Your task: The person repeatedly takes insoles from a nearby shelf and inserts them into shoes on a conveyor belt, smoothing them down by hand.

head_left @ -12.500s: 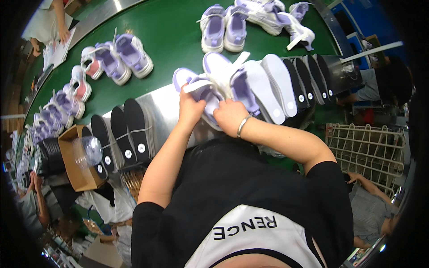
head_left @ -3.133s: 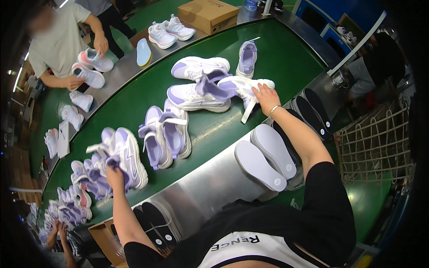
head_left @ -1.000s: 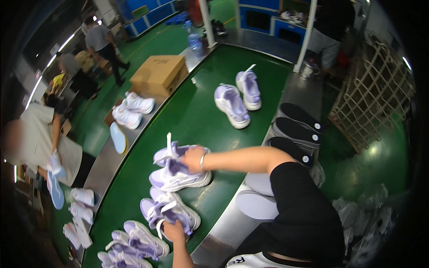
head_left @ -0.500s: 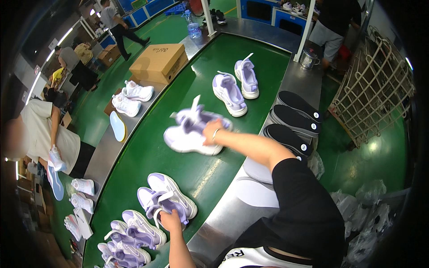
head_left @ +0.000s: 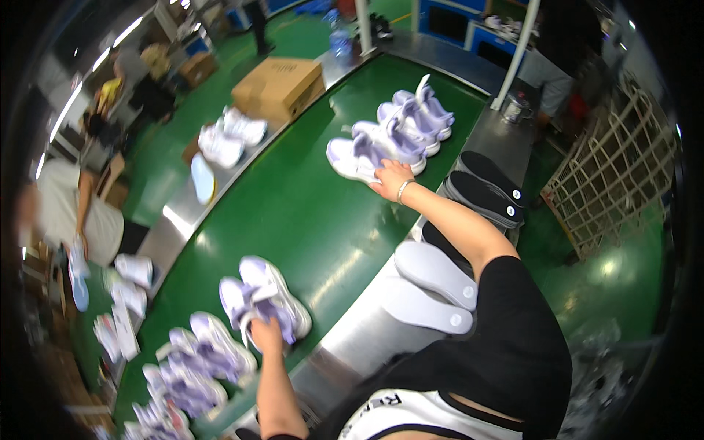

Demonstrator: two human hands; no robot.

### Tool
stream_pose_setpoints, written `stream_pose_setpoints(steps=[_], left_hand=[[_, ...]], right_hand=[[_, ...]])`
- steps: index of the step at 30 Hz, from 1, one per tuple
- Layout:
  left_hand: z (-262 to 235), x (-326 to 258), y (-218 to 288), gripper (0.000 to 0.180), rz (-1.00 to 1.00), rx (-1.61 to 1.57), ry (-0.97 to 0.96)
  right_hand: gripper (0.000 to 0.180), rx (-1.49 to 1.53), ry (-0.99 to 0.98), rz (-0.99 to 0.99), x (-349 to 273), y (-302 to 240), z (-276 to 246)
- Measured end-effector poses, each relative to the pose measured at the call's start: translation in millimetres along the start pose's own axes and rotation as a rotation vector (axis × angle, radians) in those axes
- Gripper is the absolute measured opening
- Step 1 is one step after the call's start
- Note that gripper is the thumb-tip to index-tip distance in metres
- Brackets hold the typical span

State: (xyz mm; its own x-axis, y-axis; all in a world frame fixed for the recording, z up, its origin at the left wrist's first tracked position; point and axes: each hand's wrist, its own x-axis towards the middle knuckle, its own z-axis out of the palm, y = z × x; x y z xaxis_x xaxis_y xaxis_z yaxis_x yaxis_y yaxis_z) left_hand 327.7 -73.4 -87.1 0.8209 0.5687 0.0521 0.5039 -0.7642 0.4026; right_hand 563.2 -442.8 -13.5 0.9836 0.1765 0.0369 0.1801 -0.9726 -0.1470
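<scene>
Left hand (head_left: 265, 336) low on the green surface (head_left: 308, 220), fingers closed around the near ends of a pair of white and lilac shoes (head_left: 265, 299); the pair lies side by side close to the metal rim. Right hand (head_left: 391, 178) stretched far out, fingers spread narrow and pressed flat on a second pair of shoes (head_left: 370, 152) at the far end; grip itself cannot be made out. Another pair (head_left: 418, 114) sits just beyond, touching. More shoes (head_left: 192, 363) bunched to the left of the near pair. Black insoles (head_left: 484, 187) and white insoles (head_left: 433, 286) rest along the metal edge. Cardboard box (head_left: 279, 86) beyond the surface.
</scene>
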Motion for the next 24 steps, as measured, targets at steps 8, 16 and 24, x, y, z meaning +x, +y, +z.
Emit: stream_pose_setpoints(steps=[8,16,24], left_hand=[[-45,-59,20,0.043,-0.072,-0.380,-0.101],[-47,-185,53,0.047,-0.174,-0.189,-0.467],[-39,-229,55,0.043,-0.216,-0.760,-0.469]], right_hand=[[0.027,0.322,-0.294,-0.497,-205,-41,-34],[0.036,0.030,-0.059,-0.352,-289,-31,18],[0.039,-0.029,-0.188,-0.171,-277,-33,20]])
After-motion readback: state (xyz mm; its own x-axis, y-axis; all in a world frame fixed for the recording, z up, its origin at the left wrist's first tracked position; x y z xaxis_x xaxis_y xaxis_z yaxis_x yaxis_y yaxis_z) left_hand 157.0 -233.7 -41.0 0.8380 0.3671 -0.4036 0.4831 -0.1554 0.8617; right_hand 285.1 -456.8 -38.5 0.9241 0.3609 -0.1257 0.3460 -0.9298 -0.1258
